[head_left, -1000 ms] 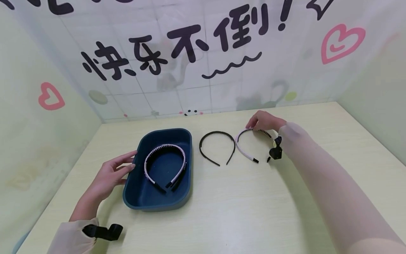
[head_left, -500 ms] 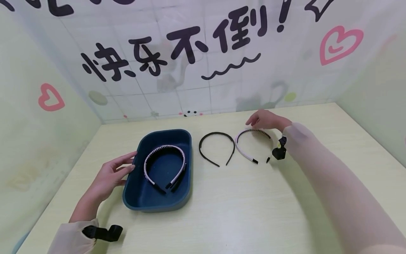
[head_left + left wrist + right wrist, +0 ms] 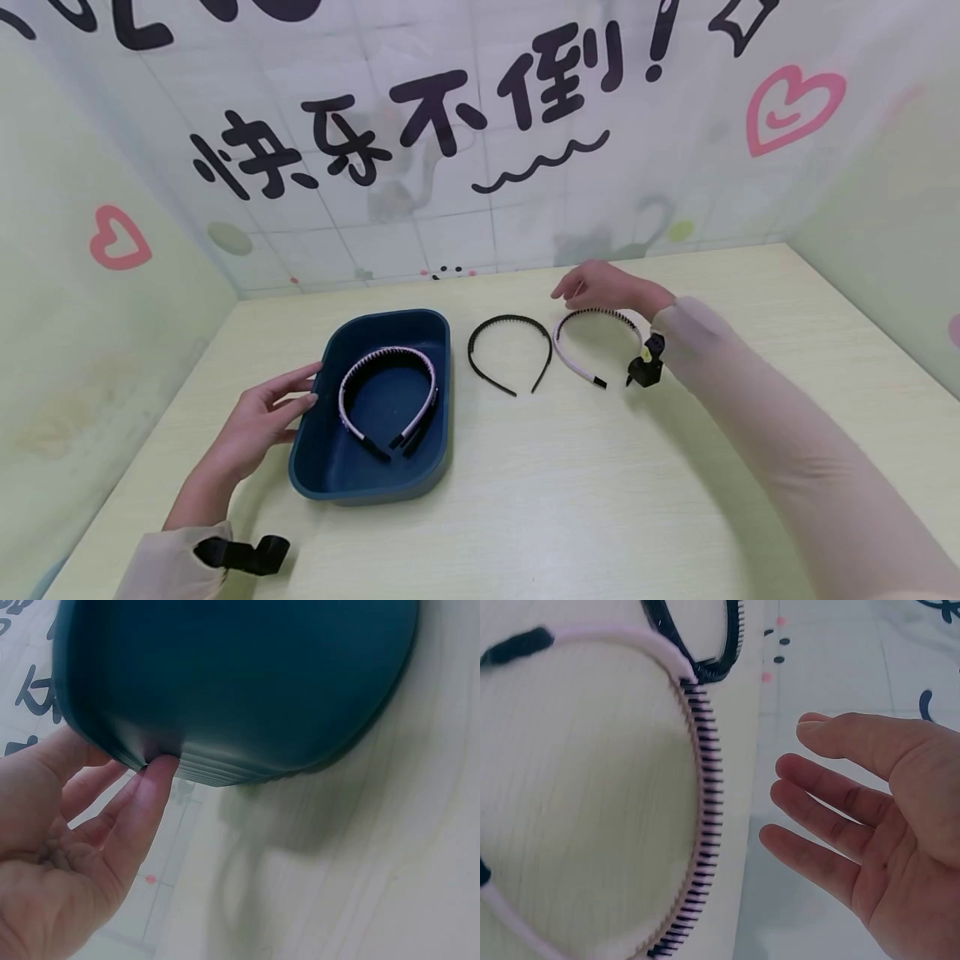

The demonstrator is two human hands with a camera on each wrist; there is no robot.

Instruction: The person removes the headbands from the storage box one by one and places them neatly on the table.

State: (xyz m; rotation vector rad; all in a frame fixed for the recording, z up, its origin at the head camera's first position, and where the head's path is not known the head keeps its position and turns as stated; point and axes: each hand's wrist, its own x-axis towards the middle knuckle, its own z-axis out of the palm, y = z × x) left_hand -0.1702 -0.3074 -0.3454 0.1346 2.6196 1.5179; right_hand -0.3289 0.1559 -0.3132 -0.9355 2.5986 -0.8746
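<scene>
My left hand (image 3: 255, 417) pinches the left rim of a dark blue plastic basin (image 3: 442, 454) between thumb and fingers; in the left wrist view the thumb (image 3: 154, 784) lies against its wall. Inside the basin lies a pale lilac headband (image 3: 347, 385) with black tips, and dark parts of what may be another show beneath it. To the right, a thin black toothed headband (image 3: 474, 364) lies flat on the table. Touching it is a lilac headband (image 3: 567, 360) with black teeth. Just beyond that band's top arc hovers my right hand (image 3: 607, 285), holding nothing, its fingers loosely spread in the right wrist view.
The pale wood-grain table (image 3: 540, 492) ends at a white printed backdrop (image 3: 420, 217) behind the headbands. Pale side walls (image 3: 892, 275) stand to left and right. A black wrist camera (image 3: 647, 367) on my right sleeve covers one tip of the lilac headband.
My right hand has let go of the lilac headband at the right, lifted off it and shifted left towards the black one. The headbands, basin and left hand stay in place.
</scene>
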